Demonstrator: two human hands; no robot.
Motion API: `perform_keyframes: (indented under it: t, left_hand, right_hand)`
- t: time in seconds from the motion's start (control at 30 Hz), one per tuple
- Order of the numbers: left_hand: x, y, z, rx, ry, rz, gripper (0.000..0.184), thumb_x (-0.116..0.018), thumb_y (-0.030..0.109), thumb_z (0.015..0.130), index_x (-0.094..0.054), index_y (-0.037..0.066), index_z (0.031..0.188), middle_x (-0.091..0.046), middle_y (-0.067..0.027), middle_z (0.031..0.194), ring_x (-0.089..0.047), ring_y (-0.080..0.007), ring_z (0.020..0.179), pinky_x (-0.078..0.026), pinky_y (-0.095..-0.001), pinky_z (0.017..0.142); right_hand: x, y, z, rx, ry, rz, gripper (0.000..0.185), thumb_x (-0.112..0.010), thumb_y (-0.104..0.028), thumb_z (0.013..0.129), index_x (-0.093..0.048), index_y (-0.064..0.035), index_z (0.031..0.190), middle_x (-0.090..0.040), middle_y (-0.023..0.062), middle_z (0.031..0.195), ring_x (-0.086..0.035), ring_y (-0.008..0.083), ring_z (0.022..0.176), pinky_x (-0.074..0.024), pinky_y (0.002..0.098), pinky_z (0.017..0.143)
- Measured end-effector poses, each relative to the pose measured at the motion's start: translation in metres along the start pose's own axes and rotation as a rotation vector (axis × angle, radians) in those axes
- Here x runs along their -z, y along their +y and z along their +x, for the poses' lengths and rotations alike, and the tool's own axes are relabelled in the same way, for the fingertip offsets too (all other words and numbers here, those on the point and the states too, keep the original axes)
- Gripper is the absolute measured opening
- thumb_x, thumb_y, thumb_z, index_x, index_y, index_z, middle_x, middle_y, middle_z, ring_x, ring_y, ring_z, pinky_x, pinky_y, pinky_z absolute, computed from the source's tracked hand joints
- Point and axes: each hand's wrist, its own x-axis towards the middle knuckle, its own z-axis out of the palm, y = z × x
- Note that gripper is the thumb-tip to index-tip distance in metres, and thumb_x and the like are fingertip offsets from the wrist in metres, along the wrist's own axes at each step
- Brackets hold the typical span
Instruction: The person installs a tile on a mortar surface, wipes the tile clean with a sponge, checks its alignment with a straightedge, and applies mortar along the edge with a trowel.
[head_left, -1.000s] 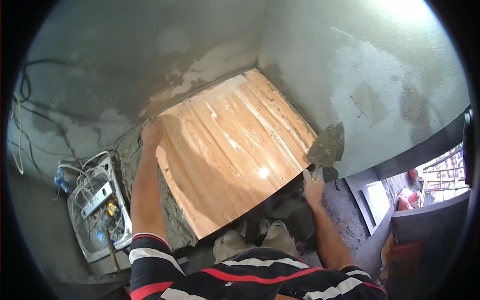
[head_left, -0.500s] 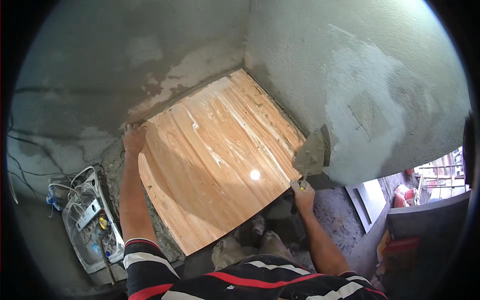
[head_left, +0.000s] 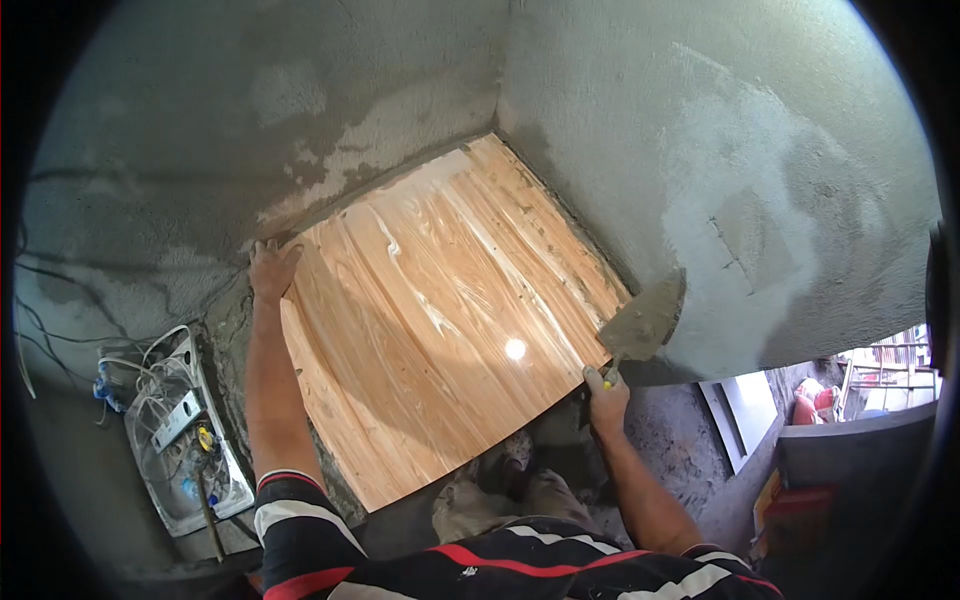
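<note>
A large wood-grain tile [head_left: 450, 320] lies in the corner between two plastered walls, with smears of mortar along its right side. At its left corner rests my left hand [head_left: 273, 270], fingers spread over the edge beside the wall. My right hand [head_left: 607, 397] is closed around the handle of a trowel [head_left: 645, 320] at the tile's near right corner. The trowel's blade, coated with mortar, points up and right, close to the right wall. Wet mortar [head_left: 325, 455] shows along the tile's left edge.
On the left, a white tray [head_left: 240, 475] holds cables, a power strip [head_left: 178, 420] and a yellow item. Loose cables hang on the left wall. Grey-white panels [head_left: 745, 415] lean at the right, near a red and white bag [head_left: 815, 400]. My feet are below the tile's near edge.
My left hand's fingers have spread more at the tile's left corner. The trowel blade has tilted to the right. The camera view has shifted, and the tile appears slightly further left than at first.
</note>
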Motion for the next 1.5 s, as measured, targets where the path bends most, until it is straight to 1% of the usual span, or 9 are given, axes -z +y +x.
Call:
perform_keyframes:
  t: [0.3, 0.4, 0.53, 0.57, 0.73, 1.07, 1.13, 1.37, 1.5]
  left_hand:
    - [0.025, 0.013, -0.003, 0.031, -0.093, -0.072, 0.086, -0.066, 0.061, 0.088, -0.052, -0.002, 0.145, -0.044, -0.0298, 0.151, -0.038, -0.0437, 0.144, -0.037, -0.0494, 0.117]
    - [0.027, 0.015, 0.000, 0.058, -0.101, -0.036, 0.085, -0.065, 0.060, 0.088, -0.051, 0.000, 0.146, -0.044, -0.0283, 0.152, -0.037, -0.0433, 0.144, -0.035, -0.0495, 0.118]
    - [0.024, 0.009, 0.004, 0.100, -0.199, -0.177, 0.082, -0.065, 0.059, 0.088, -0.052, 0.001, 0.145, -0.049, -0.0246, 0.150, -0.041, -0.0422, 0.142, -0.036, -0.0499, 0.116]
    - [0.033, 0.014, 0.003, 0.082, -0.269, -0.219, 0.079, -0.065, 0.056, 0.089, -0.052, 0.001, 0.144, -0.050, -0.0241, 0.148, -0.045, -0.0424, 0.139, -0.038, -0.0505, 0.114]
    - [0.047, 0.022, 0.012, -0.011, -0.292, -0.183, 0.066, -0.064, 0.039, 0.092, -0.051, -0.002, 0.143, -0.055, -0.0237, 0.142, -0.053, -0.0414, 0.130, -0.043, -0.0499, 0.107]
    - [0.015, 0.036, 0.023, -0.209, -0.206, -0.438, 0.068, -0.069, 0.033, 0.093, -0.047, 0.000, 0.148, -0.051, -0.0246, 0.147, -0.049, -0.0404, 0.136, -0.040, -0.0495, 0.110]
    - [0.019, 0.042, 0.019, -0.138, -0.165, -0.372, 0.070, -0.069, 0.035, 0.093, -0.046, 0.000, 0.149, -0.052, -0.0244, 0.147, -0.050, -0.0412, 0.135, -0.041, -0.0504, 0.110]
    - [0.018, 0.056, 0.012, 0.222, -0.201, -0.157, 0.083, -0.065, 0.053, 0.090, -0.044, 0.000, 0.151, -0.046, -0.0285, 0.151, -0.045, -0.0428, 0.140, -0.040, -0.0507, 0.112]
    - [0.004, 0.049, 0.014, 0.080, -0.120, -0.024, 0.084, -0.062, 0.060, 0.090, -0.050, 0.000, 0.148, -0.043, -0.0297, 0.154, -0.042, -0.0431, 0.142, -0.038, -0.0500, 0.115]
  right_hand:
    - [0.003, 0.019, 0.007, -0.095, -0.055, 0.221, 0.023, -0.075, -0.023, 0.092, -0.062, -0.0041, 0.092, -0.060, 0.0008, 0.072, -0.057, 0.0105, 0.058, -0.0454, 0.0244, 0.054]
    - [0.002, 0.014, 0.008, -0.125, -0.029, 0.169, 0.028, -0.074, -0.019, 0.092, -0.057, -0.0067, 0.074, -0.057, 0.0004, 0.067, -0.053, 0.0096, 0.057, -0.0412, 0.0278, 0.054]
    - [0.008, 0.018, 0.003, 0.104, 0.061, -0.011, 0.025, -0.074, -0.020, 0.092, -0.063, -0.0026, 0.078, -0.059, 0.0034, 0.066, -0.054, 0.0115, 0.060, -0.0451, 0.0311, 0.058]
    - [0.012, 0.020, 0.001, 0.261, 0.134, -0.187, 0.023, -0.075, -0.020, 0.092, -0.065, -0.0010, 0.082, -0.061, 0.0049, 0.066, -0.056, 0.0122, 0.062, -0.0469, 0.0323, 0.060]
    - [0.054, 0.028, -0.018, 0.178, 0.047, -0.259, 0.023, -0.078, -0.022, 0.090, -0.070, -0.0008, 0.089, -0.066, 0.0110, 0.072, -0.060, 0.0188, 0.064, -0.0499, 0.0342, 0.065]
    - [0.029, 0.012, 0.009, 0.102, -0.037, -0.284, 0.033, -0.077, -0.033, 0.092, -0.070, -0.0001, 0.092, -0.066, 0.0188, 0.074, -0.066, 0.0293, 0.066, -0.0519, 0.0396, 0.067]
    - [0.026, 0.013, 0.011, 0.076, -0.064, -0.292, 0.032, -0.075, -0.032, 0.093, -0.070, 0.0003, 0.096, -0.064, 0.0140, 0.071, -0.059, 0.0168, 0.065, -0.0502, 0.0347, 0.066]
    - [0.012, 0.001, 0.004, 0.067, 0.031, -0.208, 0.031, -0.075, -0.027, 0.092, -0.069, 0.0027, 0.097, -0.065, 0.0124, 0.073, -0.061, 0.0160, 0.069, -0.0512, 0.0355, 0.069]
    - [0.012, 0.008, 0.005, 0.109, 0.010, -0.195, 0.028, -0.073, -0.025, 0.093, -0.068, 0.0030, 0.094, -0.065, 0.0129, 0.072, -0.059, 0.0167, 0.067, -0.0506, 0.0361, 0.068]
